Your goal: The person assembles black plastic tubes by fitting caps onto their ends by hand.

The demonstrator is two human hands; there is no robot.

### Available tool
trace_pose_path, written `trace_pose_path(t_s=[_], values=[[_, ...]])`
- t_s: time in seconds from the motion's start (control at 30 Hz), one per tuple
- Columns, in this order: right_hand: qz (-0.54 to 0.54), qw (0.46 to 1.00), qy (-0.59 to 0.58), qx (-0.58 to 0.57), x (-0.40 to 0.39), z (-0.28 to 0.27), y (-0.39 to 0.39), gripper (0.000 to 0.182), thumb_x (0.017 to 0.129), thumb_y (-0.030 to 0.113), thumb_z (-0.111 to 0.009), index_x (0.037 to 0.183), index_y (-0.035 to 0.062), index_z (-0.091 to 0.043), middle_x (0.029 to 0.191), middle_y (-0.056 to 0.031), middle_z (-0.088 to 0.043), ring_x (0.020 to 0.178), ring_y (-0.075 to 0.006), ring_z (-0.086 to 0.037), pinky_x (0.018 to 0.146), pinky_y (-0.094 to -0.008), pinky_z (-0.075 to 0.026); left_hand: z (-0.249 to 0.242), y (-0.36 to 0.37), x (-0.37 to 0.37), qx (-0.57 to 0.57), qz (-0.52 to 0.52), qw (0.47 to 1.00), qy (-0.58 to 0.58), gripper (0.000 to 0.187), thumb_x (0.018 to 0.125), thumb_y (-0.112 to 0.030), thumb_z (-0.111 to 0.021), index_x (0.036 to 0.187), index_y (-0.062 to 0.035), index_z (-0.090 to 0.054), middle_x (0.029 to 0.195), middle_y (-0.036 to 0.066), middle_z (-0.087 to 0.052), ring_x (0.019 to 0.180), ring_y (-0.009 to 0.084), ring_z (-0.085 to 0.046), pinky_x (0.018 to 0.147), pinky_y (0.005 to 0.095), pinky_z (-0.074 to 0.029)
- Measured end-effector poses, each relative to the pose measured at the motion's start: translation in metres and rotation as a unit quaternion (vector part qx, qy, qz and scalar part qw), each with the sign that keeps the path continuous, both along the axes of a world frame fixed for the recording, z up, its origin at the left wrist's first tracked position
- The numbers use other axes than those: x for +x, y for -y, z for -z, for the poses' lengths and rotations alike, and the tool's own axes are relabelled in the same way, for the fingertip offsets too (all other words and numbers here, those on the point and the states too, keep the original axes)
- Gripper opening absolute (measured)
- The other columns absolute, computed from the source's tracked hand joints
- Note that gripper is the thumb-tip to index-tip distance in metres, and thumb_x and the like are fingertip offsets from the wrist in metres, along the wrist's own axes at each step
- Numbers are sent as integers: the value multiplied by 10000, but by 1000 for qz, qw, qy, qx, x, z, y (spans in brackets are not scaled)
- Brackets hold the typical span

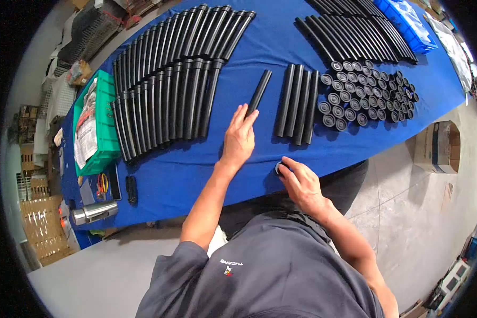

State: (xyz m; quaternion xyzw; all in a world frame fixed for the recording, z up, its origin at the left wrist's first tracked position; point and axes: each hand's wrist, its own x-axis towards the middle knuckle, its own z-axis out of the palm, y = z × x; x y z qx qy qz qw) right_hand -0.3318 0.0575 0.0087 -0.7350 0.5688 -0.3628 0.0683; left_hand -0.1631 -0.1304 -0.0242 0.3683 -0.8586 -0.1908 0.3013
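Observation:
My left hand [239, 139] is closed around the lower end of a black tube [261, 89], whose far end points away over the blue cloth. The tube's near end is hidden under the fingers. Between the thumb and fingers of my right hand [303, 186], near the table's front edge, is a small round cap [278, 168], partly covered. A short row of black tubes [298, 103] lies just right of the left hand. Beyond it sit many round black caps [350, 87], grouped on the cloth.
Tubes with wider collared ends [167, 100] lie in two rows at left. More plain tubes [358, 37] are at the back right, beside a blue crate [408, 24]. A green crate [111, 143], a steel flask [95, 212] and pliers [102, 185] occupy the left end.

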Motion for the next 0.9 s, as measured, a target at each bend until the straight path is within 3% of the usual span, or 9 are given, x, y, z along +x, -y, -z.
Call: trace_pose_path(t_s=[0.2,0.4,0.53,0.57,0.67,0.73,0.8,0.83,0.9], values=[[3,1000,5,-27,11,-10,31,358,833,70,-753,1160,0,-624,1198,-182,-633,983,-330,-664,844,-422,-566,-22,-72,72,16,-49,996,69,414,882,62,-575,1277,-18,-670,1419,277,-569,1365,456,-512,1151,498,-425],[-3,999,-33,42,22,14,51,331,830,51,-734,1130,-15,-611,1221,-190,-603,1020,-329,-646,884,-410,-551,-36,-100,134,26,-145,980,135,205,802,73,-606,986,-10,-642,1293,225,-647,1279,426,-576,1086,497,-468],[27,999,7,26,26,16,51,369,830,53,-732,1162,-12,-584,1205,-206,-587,1016,-344,-628,877,-427,-544,-46,-95,127,30,-163,980,112,272,815,49,-650,1075,-16,-603,1299,210,-645,1244,413,-585,1063,487,-477],[45,999,17,23,27,13,49,410,811,56,-766,1167,-9,-573,1192,-212,-584,995,-354,-626,868,-431,-542,-44,-92,125,18,-148,982,112,368,824,25,-672,1183,-8,-596,1296,209,-643,1216,410,-591,1050,474,-482],[67,997,23,-18,26,-8,35,425,790,55,-803,1142,-6,-574,1177,-210,-589,991,-362,-628,844,-438,-547,-39,-82,114,13,-132,986,104,446,827,9,-680,1265,6,-590,1264,211,-648,1159,406,-605,1012,470,-491],[3,994,103,-36,32,-18,23,367,796,46,-809,1092,16,-593,1059,-168,-622,912,-349,-640,763,-437,-554,-32,-75,113,-2,-125,984,123,520,825,5,-672,1334,24,-567,1205,206,-652,1084,390,-611,965,472,-496],[-102,967,206,112,39,-26,14,293,832,83,-799,1050,13,-615,961,-145,-632,830,-338,-641,747,-437,-560,-30,-69,111,-26,-111,985,126,551,808,13,-663,1348,33,-557,1167,198,-652,1064,380,-612,952,472,-495],[-133,928,268,225,41,-26,14,285,878,135,-785,1074,-10,-636,937,-139,-660,809,-303,-670,752,-426,-571,-31,-69,110,-10,-124,985,123,564,795,19,-657,1351,30,-561,1149,195,-649,1058,376,-614,951,470,-497],[-128,869,371,303,48,-16,18,323,896,159,-776,1128,-18,-638,964,-145,-683,842,-281,-691,774,-411,-576,-36,-68,113,18,-152,980,124,593,768,31,-643,1356,22,-569,1112,189,-643,1047,367,-617,949,467,-499]])
